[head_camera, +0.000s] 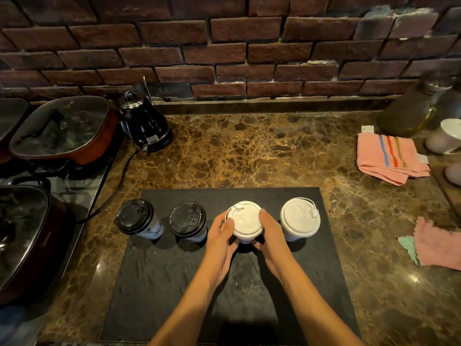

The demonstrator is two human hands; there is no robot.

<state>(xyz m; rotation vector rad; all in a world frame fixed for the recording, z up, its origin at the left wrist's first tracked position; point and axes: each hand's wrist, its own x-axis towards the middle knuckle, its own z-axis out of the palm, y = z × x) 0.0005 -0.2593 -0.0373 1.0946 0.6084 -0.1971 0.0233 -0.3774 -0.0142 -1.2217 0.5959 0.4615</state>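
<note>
The white-lidded cup (245,221) stands on the far half of the black mat (174,283), third from the mat's left edge in a row of four. Both hands have hold of it. The left hand (220,236) curls round its left side with the thumb up on the lid's rim, and the right hand (270,232) wraps its right side, fingers bent close against the wall. The lid's little plug seems to stick up at the far rim, with a small hole showing in the top. I cannot tell whether the cup is full.

The second white cup (300,218) sits nearer the mat's right edge, just beside the right hand. Two black-lidded cups (187,219) (134,216) stand toward the mat's left edge, the outer one overhanging onto the counter (249,151).

The risk I see is in the squeeze. A soft cup wall pressed from both sides can buckle and lift the lid, or push drink out through an unplugged hole. The tight spacing is another risk, since any sideways swing of the right hand could tip the neighbouring white cup.

Beyond the mat's far left corner stands a black kettle (144,123), whose cord (119,181) trails past the mat's left side. A striped pink towel (389,156) lies off the mat's far right corner.
</note>
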